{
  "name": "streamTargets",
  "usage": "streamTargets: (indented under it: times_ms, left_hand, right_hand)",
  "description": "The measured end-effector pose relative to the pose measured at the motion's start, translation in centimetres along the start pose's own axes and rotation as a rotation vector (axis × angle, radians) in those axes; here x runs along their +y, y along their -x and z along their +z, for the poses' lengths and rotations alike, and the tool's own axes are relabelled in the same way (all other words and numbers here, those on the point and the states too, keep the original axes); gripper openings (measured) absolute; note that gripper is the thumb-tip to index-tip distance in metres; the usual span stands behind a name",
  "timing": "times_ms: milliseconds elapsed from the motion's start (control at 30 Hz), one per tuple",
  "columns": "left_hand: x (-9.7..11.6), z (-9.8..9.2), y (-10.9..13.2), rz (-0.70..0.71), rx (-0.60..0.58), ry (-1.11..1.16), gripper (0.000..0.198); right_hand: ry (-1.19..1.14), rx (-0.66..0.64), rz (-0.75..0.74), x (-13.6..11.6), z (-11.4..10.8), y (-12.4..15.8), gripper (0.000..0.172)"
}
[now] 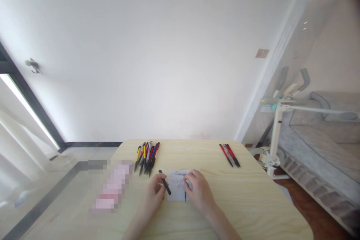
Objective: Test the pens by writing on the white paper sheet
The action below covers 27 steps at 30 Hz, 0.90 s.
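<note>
My left hand point(155, 190) is closed on a black pen point(165, 183), tilted with its lower end toward the paper. A small white sheet of paper point(174, 189) with scribbles near its top lies flat on the table between my hands. My right hand point(199, 191) rests over the paper's right side, its fingers pinched on a thin dark stick point(185, 197) that looks like a pen refill. The fingers hide the stick's upper part.
On the pale wooden table point(239, 202), a heap of pens point(146, 157) lies back left, in yellow, red, blue and black. Several red and grey pens point(230, 155) lie back right. A white wall point(168, 63) stands behind, an exercise machine point(277, 135) to the right.
</note>
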<state>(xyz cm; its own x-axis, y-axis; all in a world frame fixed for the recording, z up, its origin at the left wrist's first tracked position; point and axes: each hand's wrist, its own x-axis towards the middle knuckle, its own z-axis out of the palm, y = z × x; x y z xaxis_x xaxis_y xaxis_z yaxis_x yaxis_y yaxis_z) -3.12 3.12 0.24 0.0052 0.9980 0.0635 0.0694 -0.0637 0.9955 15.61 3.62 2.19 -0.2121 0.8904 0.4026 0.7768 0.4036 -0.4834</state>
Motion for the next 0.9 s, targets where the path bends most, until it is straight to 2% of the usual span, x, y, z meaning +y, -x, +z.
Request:
streamTargets:
  times_ms: [267, 500, 600, 733, 900]
  left_hand:
    - [-0.4, 0.2, 0.1, 0.000, 0.101, 0.014, 0.022]
    - [0.4, 0.0, 0.3, 0.026, 0.120, -0.172, 0.035]
    - [1.1, 0.0, 0.7, 0.101, 0.084, -0.284, 0.032]
    - [1.8, 0.5, 1.8, 0.213, -0.031, -0.443, 0.026]
    - [3.1, 0.8, 3.2, 0.278, -0.121, -0.703, 0.027]
  right_hand:
    - [-0.004, -0.051, -0.046, -0.5, 0.6, -0.7, 0.017]
    - [-0.198, -0.010, -0.030, -1.0, 0.6, -0.2, 0.017]
    - [-0.335, -0.004, -0.037, -1.7, 0.5, -0.2, 0.018]
    - [-0.457, 0.013, -0.044, -3.2, 0.7, -0.1, 0.026]
    - [-0.542, 0.005, -0.067, -4.8, 0.8, 0.4, 0.010]
